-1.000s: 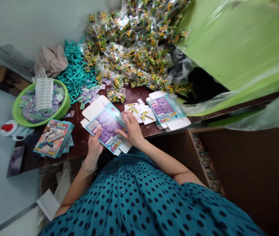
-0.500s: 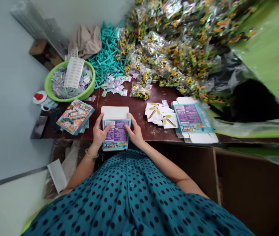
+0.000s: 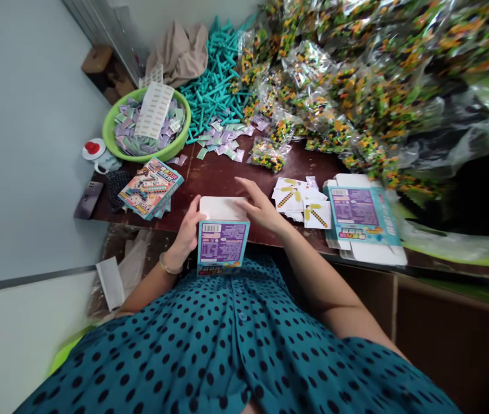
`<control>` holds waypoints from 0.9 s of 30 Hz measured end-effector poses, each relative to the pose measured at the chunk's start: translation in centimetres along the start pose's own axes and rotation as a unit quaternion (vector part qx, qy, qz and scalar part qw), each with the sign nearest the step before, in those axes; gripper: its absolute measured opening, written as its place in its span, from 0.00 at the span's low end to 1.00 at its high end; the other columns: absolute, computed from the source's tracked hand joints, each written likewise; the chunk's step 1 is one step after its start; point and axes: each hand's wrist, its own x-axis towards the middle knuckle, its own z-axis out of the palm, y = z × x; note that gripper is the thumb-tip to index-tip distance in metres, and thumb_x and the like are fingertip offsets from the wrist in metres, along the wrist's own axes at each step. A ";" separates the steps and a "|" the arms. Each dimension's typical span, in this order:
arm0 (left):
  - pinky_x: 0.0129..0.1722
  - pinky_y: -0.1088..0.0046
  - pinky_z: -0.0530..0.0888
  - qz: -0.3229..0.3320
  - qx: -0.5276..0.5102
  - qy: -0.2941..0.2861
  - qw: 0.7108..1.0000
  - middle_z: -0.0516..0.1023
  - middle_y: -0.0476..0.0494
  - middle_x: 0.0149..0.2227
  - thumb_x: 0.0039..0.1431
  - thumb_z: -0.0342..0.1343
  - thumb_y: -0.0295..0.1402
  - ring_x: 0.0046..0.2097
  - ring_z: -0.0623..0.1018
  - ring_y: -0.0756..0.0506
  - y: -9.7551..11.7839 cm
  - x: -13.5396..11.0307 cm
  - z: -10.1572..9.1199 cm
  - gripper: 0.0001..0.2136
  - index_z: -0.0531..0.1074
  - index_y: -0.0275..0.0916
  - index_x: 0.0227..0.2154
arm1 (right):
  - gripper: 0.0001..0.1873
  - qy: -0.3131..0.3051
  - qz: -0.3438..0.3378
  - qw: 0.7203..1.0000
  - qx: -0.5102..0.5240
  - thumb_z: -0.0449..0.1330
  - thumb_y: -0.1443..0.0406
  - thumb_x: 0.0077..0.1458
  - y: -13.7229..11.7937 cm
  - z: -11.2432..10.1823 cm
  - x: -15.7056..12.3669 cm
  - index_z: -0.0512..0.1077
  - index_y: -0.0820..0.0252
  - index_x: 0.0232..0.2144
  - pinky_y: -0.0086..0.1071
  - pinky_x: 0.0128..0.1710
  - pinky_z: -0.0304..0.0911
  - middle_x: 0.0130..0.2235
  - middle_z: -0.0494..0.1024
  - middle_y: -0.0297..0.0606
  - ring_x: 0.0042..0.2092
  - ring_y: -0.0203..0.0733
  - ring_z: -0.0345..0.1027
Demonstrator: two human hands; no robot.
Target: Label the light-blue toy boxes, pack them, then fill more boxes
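A small teal and purple cardboard box (image 3: 222, 244) is held upright in front of my body, its printed back towards me and its white top flap raised at the far side. My left hand (image 3: 187, 233) grips the box by its left edge, the thumb near the flap's corner. At the flap's right side is my right hand (image 3: 264, 208), fingers stretched out and apart, the thumb by the flap. Whether the right thumb touches the flap I cannot tell. The inside of the box is hidden.
To the left stand a finished-box stack (image 3: 151, 187), a phone (image 3: 89, 199), a lidded mug (image 3: 100, 155) and a green basin (image 3: 184, 138) of small packets. Printed cards (image 3: 317, 214) and flat boxes (image 3: 356, 210) lie right. Behind are teal sticks (image 3: 218, 75) and bagged colourful pieces (image 3: 313, 98).
My right hand has let go of the box's right side and moved up to the flap with fingers extended. The left hand still holds the box. The view has shifted.
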 end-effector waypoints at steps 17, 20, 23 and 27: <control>0.56 0.59 0.75 0.043 -0.063 0.003 0.997 0.80 0.42 0.51 0.61 0.54 0.40 0.50 0.81 0.41 -1.4 -1.9 0.7 0.13 0.79 0.41 0.42 | 0.21 -0.163 0.065 0.980 0.099 0.60 0.52 0.66 -2.1 0.3 -0.5 0.82 0.54 0.53 0.44 0.60 0.71 0.55 0.83 0.39 0.55 0.51 0.78; 0.58 0.58 0.74 0.141 0.033 0.012 0.989 0.78 0.41 0.52 0.65 0.56 0.46 0.52 0.80 0.40 -2.4 -2.6 0.0 0.16 0.77 0.39 0.31 | 0.23 -0.225 0.017 0.968 0.112 0.58 0.50 0.68 -1.8 -0.2 -1.1 0.80 0.52 0.56 0.45 0.65 0.67 0.58 0.81 0.38 0.61 0.50 0.74; 0.58 0.61 0.72 0.185 0.139 0.059 0.971 0.80 0.42 0.47 0.64 0.61 0.45 0.52 0.79 0.41 -3.4 -3.2 -1.0 0.13 0.77 0.41 0.33 | 0.23 -0.143 -0.003 0.985 0.099 0.62 0.51 0.65 -0.7 0.8 -2.7 0.78 0.51 0.58 0.49 0.69 0.62 0.60 0.79 0.40 0.65 0.50 0.70; 0.61 0.59 0.70 0.183 0.182 0.097 0.961 0.81 0.41 0.49 0.65 0.61 0.46 0.55 0.78 0.41 -4.4 -3.4 -1.7 0.13 0.77 0.42 0.41 | 0.18 0.032 0.011 0.994 0.103 0.63 0.51 0.65 0.9 3.3 -5.2 0.81 0.50 0.51 0.51 0.66 0.64 0.58 0.80 0.43 0.62 0.50 0.72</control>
